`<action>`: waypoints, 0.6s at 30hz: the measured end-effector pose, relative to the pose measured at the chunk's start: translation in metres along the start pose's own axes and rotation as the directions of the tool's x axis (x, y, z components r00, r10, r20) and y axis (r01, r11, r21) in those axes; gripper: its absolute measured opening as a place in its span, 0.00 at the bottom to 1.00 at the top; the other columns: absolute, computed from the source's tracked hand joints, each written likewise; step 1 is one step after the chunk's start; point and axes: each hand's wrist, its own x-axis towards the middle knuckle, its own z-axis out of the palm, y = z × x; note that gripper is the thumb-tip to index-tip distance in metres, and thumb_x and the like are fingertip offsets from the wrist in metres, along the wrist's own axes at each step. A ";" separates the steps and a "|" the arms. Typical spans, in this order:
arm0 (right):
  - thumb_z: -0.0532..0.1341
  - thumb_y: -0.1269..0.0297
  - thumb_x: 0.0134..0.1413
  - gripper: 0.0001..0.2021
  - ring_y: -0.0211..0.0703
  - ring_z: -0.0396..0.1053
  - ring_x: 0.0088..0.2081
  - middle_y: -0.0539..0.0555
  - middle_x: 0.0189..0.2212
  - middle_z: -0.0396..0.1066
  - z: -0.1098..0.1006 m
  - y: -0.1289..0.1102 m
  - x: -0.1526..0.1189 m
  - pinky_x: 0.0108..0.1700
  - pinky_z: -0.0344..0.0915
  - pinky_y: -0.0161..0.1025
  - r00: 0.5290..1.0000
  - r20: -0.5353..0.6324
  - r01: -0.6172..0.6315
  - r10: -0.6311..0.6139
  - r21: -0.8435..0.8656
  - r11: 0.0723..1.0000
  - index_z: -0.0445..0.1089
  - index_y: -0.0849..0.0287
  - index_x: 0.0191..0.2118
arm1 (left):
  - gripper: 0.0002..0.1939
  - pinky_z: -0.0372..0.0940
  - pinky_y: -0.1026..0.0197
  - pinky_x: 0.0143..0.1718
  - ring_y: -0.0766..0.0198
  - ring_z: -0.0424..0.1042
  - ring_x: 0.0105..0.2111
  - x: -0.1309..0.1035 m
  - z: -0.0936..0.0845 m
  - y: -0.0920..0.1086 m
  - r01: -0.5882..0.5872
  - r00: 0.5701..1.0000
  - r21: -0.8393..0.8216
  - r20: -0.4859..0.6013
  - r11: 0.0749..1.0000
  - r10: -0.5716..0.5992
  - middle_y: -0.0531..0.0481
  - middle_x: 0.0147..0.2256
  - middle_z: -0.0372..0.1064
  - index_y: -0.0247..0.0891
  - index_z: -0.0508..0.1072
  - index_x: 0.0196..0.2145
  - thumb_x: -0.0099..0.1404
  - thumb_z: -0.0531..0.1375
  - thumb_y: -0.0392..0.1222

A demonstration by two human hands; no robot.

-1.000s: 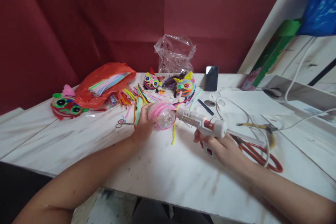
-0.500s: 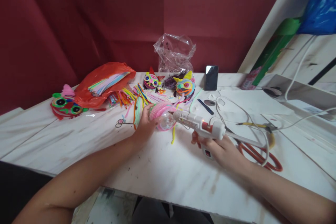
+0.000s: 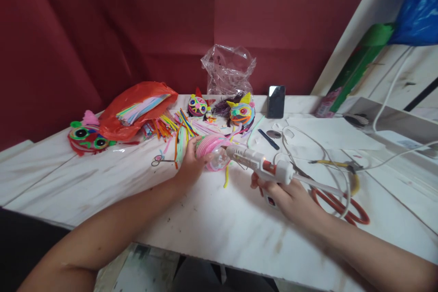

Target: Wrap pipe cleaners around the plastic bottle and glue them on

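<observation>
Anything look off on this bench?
Mostly clutter. White cord loops across the pliers and orange handles beside the right hand; looks like a possible snag. One yellow pipe cleaner lies with its near end well clear of the piles. No obvious spill or damage.

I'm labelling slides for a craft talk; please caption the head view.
Left hand steadies a pink-wrapped clear ball while the right hand holds a glue gun to it.
</observation>
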 end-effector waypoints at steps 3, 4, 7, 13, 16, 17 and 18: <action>0.49 0.60 0.52 0.13 0.40 0.65 0.25 0.51 0.23 0.67 0.000 0.002 0.001 0.31 0.65 0.39 0.999 -0.018 -0.029 0.029 0.023 0.999 0.68 0.57 0.28 | 0.33 0.62 0.55 0.48 0.55 0.67 0.48 0.003 -0.002 -0.003 0.003 1.000 -0.029 -0.004 1.000 -0.003 0.47 0.50 0.64 0.43 0.61 0.53 0.50 0.66 0.47; 0.49 0.60 0.52 0.13 0.40 0.65 0.25 0.51 0.24 0.68 0.000 0.002 0.001 0.30 0.65 0.39 0.999 -0.011 -0.043 0.043 0.034 0.998 0.68 0.57 0.28 | 0.33 0.62 0.55 0.48 0.56 0.67 0.48 0.003 -0.003 -0.004 0.002 1.000 -0.035 -0.013 0.999 -0.003 0.47 0.50 0.64 0.43 0.61 0.53 0.51 0.66 0.47; 0.49 0.60 0.51 0.13 0.41 0.67 0.28 0.53 0.27 0.70 -0.001 0.001 0.001 0.31 0.65 0.39 0.998 0.035 -0.051 0.049 0.058 0.997 0.68 0.58 0.29 | 0.33 0.63 0.55 0.47 0.56 0.68 0.47 0.003 -0.003 -0.003 0.011 1.000 -0.033 -0.012 0.999 -0.012 0.47 0.49 0.64 0.43 0.61 0.53 0.51 0.66 0.46; 0.50 0.61 0.52 0.12 0.42 0.68 0.29 0.53 0.28 0.71 0.000 0.001 0.001 0.33 0.65 0.40 0.999 0.031 -0.012 0.010 0.059 0.998 0.68 0.57 0.29 | 0.33 0.63 0.55 0.48 0.56 0.67 0.48 0.002 -0.003 -0.003 0.005 1.000 -0.059 0.004 0.998 -0.005 0.47 0.51 0.64 0.43 0.61 0.52 0.50 0.67 0.47; 0.50 0.61 0.51 0.12 0.42 0.67 0.28 0.53 0.28 0.70 -0.001 0.004 0.002 0.32 0.65 0.40 0.999 -0.002 -0.050 0.051 0.072 0.996 0.68 0.57 0.29 | 0.32 0.63 0.56 0.50 0.57 0.68 0.49 0.005 -0.004 -0.004 0.002 1.000 -0.096 -0.021 0.995 -0.004 0.47 0.52 0.64 0.44 0.61 0.52 0.50 0.67 0.46; 0.50 0.60 0.51 0.12 0.42 0.67 0.28 0.53 0.27 0.70 -0.001 0.005 0.003 0.32 0.65 0.40 0.997 -0.007 -0.070 0.071 0.079 0.994 0.68 0.57 0.29 | 0.32 0.63 0.56 0.49 0.57 0.68 0.49 0.006 -0.005 -0.005 -0.003 1.000 -0.095 -0.028 0.995 0.000 0.47 0.52 0.64 0.43 0.62 0.52 0.50 0.67 0.46; 0.49 0.60 0.51 0.12 0.42 0.67 0.28 0.53 0.27 0.70 -0.001 0.005 0.003 0.32 0.65 0.40 0.996 -0.006 -0.088 0.088 0.085 0.992 0.68 0.58 0.29 | 0.32 0.63 0.56 0.49 0.57 0.68 0.49 0.007 -0.006 -0.006 -0.010 0.999 -0.088 -0.033 0.996 0.007 0.47 0.52 0.64 0.43 0.62 0.52 0.50 0.67 0.46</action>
